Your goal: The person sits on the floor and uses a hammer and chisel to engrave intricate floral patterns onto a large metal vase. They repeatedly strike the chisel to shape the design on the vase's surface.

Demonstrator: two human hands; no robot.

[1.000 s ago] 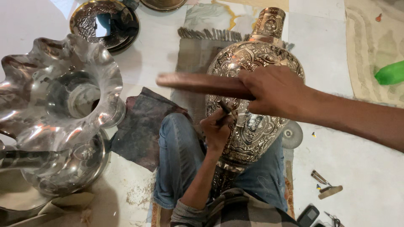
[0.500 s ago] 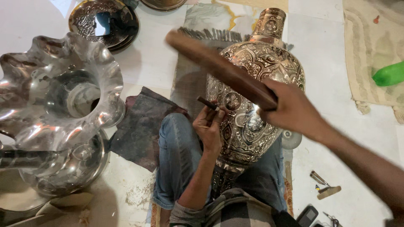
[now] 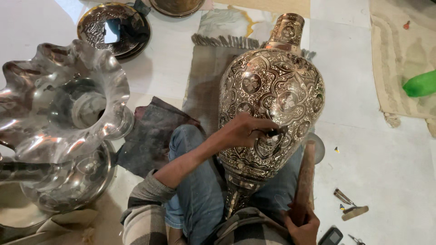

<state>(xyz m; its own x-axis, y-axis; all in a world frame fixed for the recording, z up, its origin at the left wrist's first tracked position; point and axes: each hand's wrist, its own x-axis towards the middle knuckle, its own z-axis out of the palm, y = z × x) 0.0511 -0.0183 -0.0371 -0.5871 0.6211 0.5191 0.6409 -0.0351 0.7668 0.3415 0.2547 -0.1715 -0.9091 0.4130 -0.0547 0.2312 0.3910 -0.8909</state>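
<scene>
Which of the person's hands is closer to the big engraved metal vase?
Left. The left hand rests on the vase, pressing a small tool to its side. The right hand grips a wooden mallet below, off the vase.

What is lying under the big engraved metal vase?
Under the engraved vase lie the person's jeans-clad legs and a fringed grey rug. The vase's body covers whatever is directly beneath its middle.
</scene>
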